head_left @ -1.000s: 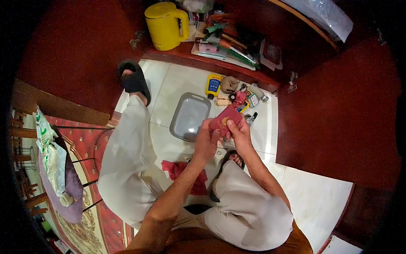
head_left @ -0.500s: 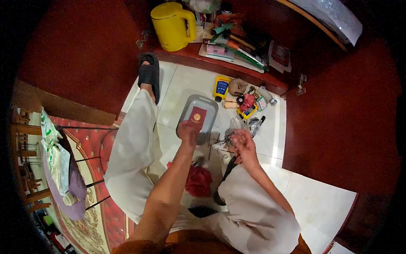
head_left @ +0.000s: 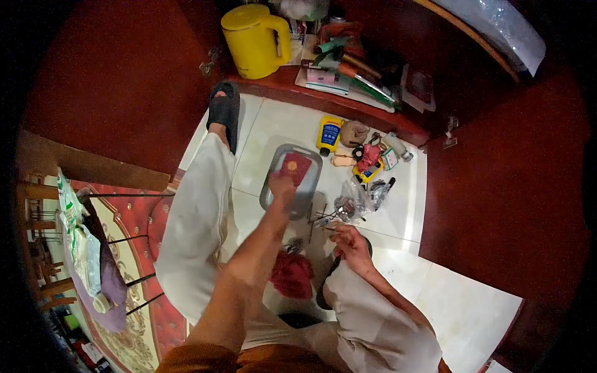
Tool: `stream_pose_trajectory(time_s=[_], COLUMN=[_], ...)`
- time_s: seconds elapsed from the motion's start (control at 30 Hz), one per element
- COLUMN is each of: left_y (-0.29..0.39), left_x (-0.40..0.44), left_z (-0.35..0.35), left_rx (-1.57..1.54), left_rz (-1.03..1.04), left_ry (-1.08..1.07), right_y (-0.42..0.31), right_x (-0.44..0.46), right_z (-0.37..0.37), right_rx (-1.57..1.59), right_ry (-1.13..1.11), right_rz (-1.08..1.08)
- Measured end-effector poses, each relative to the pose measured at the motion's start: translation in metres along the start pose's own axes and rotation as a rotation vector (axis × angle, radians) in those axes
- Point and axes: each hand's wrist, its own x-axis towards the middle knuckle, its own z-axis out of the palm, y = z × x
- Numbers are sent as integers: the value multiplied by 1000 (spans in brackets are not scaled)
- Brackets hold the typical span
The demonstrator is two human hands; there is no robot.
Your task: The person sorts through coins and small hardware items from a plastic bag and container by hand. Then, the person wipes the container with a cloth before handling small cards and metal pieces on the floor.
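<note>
My left hand (head_left: 283, 186) is closed on a dark red booklet (head_left: 295, 168) with a gold emblem, held tilted over a grey tray (head_left: 276, 163). Just right of the tray, my right hand (head_left: 351, 245) has its fingers pinched together. A small thin piece seems to show at its fingertips, too small to name. Beyond those fingers lie a clear plastic bag (head_left: 356, 198) and several thin dark rods (head_left: 311, 221). On the floor between my legs rests a crumpled red cloth (head_left: 292, 276).
A yellow-and-blue bottle (head_left: 328, 135), a brown bundle (head_left: 354, 133) and several small items lie before the cabinet. On its shelf stand a yellow kettle (head_left: 252, 43) and booklets (head_left: 323, 81). Dark red cabinet doors flank both sides; a red cushioned chair (head_left: 163, 217) is at left.
My right hand has drawn back toward me from the plastic bag, which now lies in plain sight on the floor. In my left hand, the booklet has tilted and shifted slightly over the tray.
</note>
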Motion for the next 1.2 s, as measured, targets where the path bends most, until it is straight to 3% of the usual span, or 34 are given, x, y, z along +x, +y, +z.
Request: stream_pose_trajectory(time_s=[0.07, 0.2, 0.27, 0.33, 0.43, 0.53, 0.57, 0.63, 0.67, 0.73, 0.77, 0.83, 0.87, 0.97, 1.03, 1.07, 1.13, 1.2], left_y=[-45, -91, -71, 5, -90, 13, 22, 30, 34, 36, 35, 10, 4, 31, 70, 52, 26, 4], left_x=[-2, 1, -10, -52, 15, -42, -48, -56, -59, -54, -52, -46, -48, -93, -142, -142, -142, -132], left_z=[-4, -2, -4, 2, 12, 13, 11, 8, 7, 4, 2, -2, -5, -25, -33, -35, -42, -47], left_rx=[-259, -80, 40, 162, 814, 715, 765, 830, 845, 705, 581, 288, 219, 660, 1202, 1113, 1056, 934], left_rz=[-4, 337, 396, 408, 740, 483, 545, 641, 676, 640, 599, 456, 414, 565, 789, 702, 797, 807], left_ry=[67, 159, 153, 161, 43, 53, 61, 30, -8, -93, -95, -24, -13, -165, -294, -347, -300, -307], right_y=[20, 34, 14, 10, 23, 12, -1, -12, -15, -8, 4, 21, 28, 46, 12, 12, 18, 19], right_x=[8, 19, 17, 22, 34, 48, 51, 62, 67, 72, 78, 84, 88, 112, 124, 132, 145, 150], right_z=[-2, -2, 6, 12, 14, 23, 28, 39, 47, 47, 40, 28, 21, 6, 9, 11, 17, 21], right_rx=[-232, -360, -287, -276, -365, -419, -473, -166, 197, 200, -160, -525, -533, -672, -647, -713, -844, -969], right_ry=[-7, -91, -138, -172, -201, -209, -201, -228, -256, -261, -240, -129, -44, 112, 68, 94, 149, 114], right_rz=[-10, -131, -67, -11, -74, -221, -234, -119, 9, 70, 1, -79, -94, -197, -128, -219, -404, -389])
